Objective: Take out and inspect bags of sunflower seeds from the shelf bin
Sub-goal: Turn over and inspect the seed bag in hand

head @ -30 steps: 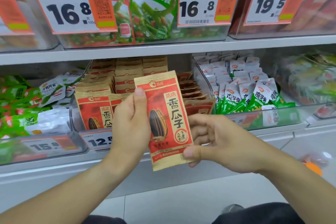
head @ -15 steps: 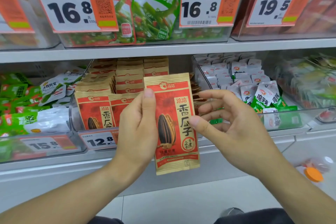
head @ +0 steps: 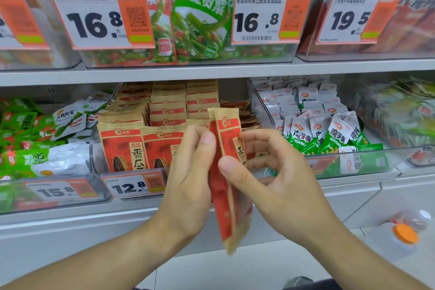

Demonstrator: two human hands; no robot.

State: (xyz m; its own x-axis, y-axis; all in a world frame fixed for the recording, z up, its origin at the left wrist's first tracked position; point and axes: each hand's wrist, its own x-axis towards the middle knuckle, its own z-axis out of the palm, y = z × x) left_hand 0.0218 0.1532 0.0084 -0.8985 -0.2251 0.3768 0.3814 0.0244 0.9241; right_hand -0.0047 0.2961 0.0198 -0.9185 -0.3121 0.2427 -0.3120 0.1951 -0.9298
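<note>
A red and tan sunflower seed bag [head: 224, 186] stands upright in front of the shelf, turned nearly edge-on to me. My left hand [head: 190, 179] pinches its left edge with thumb and fingers. My right hand [head: 275, 179] grips its right side, thumb on the front. Behind the hands, the clear shelf bin [head: 94, 148] with the 12.8 price tag [head: 135, 186] holds several rows of the same bags [head: 122, 146].
Neighbouring clear bins hold green and white snack packs at left [head: 35, 148] and at right [head: 329, 134]. The upper shelf [head: 211, 70] carries green vegetable snack bags with 16.8 and 19.5 tags. A bottle with an orange cap [head: 404, 233] sits low at right.
The bag has been rotated from facing me to nearly edge-on. My right hand came from the lower corner up to the bag's right side and took hold.
</note>
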